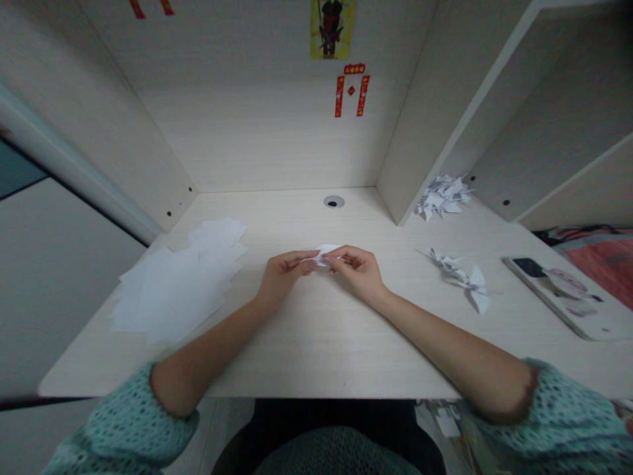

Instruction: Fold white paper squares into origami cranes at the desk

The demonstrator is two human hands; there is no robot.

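Note:
A small folded piece of white paper (pixel 325 254) is held just above the middle of the pale wooden desk (pixel 316 343). My left hand (pixel 284 272) pinches its left side with fingers closed. My right hand (pixel 357 267) pinches its right side, fingers curled round it. Both forearms reach in from the near edge, with teal knitted sleeves pushed up.
A loose stack of white sheets (pixel 178 284) lies at the left. Folded paper figures (pixel 462 277) lie to the right, and a heap of them (pixel 442 196) sits in the shelf nook. A phone (pixel 561 293) rests far right. A cable hole (pixel 333 201) is at the back.

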